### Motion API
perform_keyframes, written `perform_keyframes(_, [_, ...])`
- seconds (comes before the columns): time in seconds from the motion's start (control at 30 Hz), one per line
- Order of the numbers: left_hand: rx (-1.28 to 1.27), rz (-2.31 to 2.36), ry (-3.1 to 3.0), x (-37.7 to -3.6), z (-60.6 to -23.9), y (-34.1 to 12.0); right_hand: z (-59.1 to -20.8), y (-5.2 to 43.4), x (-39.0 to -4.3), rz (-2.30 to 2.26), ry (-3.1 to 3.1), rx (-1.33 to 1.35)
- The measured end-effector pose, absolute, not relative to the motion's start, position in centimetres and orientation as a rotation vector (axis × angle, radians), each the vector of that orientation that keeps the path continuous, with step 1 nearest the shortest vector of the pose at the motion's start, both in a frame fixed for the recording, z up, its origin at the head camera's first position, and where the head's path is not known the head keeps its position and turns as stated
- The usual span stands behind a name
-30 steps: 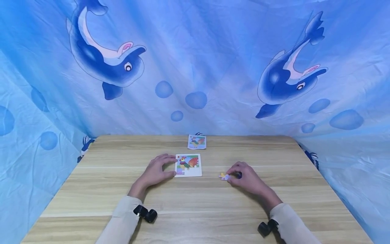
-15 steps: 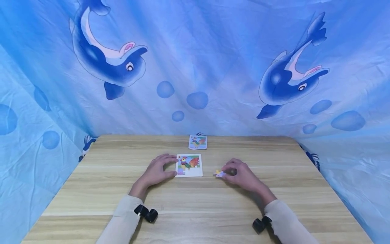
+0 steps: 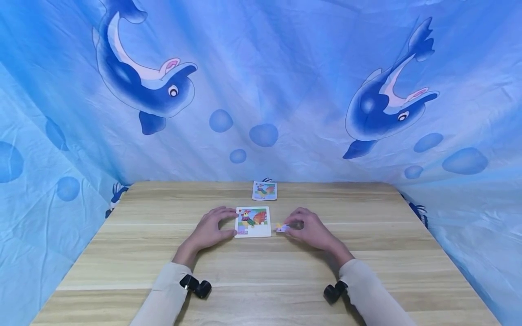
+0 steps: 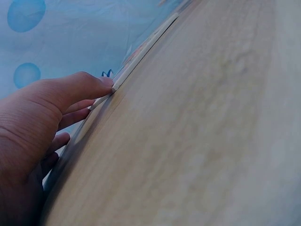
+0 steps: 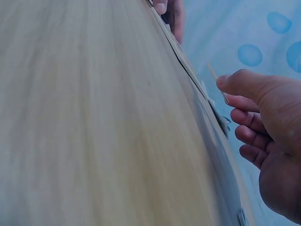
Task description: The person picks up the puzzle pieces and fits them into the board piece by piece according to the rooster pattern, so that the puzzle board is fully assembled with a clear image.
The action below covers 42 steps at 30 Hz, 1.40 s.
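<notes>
A white-framed jigsaw puzzle point(image 3: 258, 232) with a rooster picture lies flat on the table, its lower right part bare white. My left hand point(image 3: 209, 230) rests at its left edge, thumb near the lower corner and fingertips near the upper one. In the left wrist view, the thumb point(image 4: 101, 84) touches the frame's corner. Just right of the puzzle, my right hand point(image 3: 307, 228) pinches a yellow-and-lilac puzzle piece point(image 3: 281, 228) between thumb and index finger. Edge-on in the right wrist view, that thin piece point(image 5: 213, 73) sticks out past the thumb, the other fingers curled below.
Behind the puzzle, near the table's far edge, lies a paper picture point(image 3: 264, 191) of the same rooster. The wooden table point(image 3: 261, 276) ends at a blue curtain point(image 3: 261, 81) printed with dolphins and bubbles.
My right hand has moved left with the puzzle piece, from well right of the puzzle to close beside its right edge. The left hand and the puzzle stay in place.
</notes>
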<state>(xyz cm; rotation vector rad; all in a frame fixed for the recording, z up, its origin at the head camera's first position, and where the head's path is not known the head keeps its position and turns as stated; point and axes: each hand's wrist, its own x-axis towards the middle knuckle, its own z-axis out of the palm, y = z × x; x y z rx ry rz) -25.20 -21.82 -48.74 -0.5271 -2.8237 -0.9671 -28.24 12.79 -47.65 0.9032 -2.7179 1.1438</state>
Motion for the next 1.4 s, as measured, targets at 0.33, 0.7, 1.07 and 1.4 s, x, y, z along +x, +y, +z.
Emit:
perform_keyframes(0.33, [-0.499, -0.961, -2.838, -25.3, -48.9, -21.9, -47.6, 9.9, -28.4, 1.214, -2.762, 0.964])
perform_keyframes(0.7, [-0.51, -0.975, -2.824, -25.2, -48.7, -21.7, -47.6, 7.7, -28.7, 1.207, -2.738, 1.038])
perform_keyframes(1.07, [-0.514, -0.953, -2.82, -25.4, -48.9, -21.6, -47.9, 5.7, -28.9, 1.141, -2.745, 1.084])
perform_keyframes(1.4, [-0.51, -0.946, -2.823, -25.1, -48.7, -21.7, -47.9, 4.8, -28.9, 1.071, -2.781, 1.072])
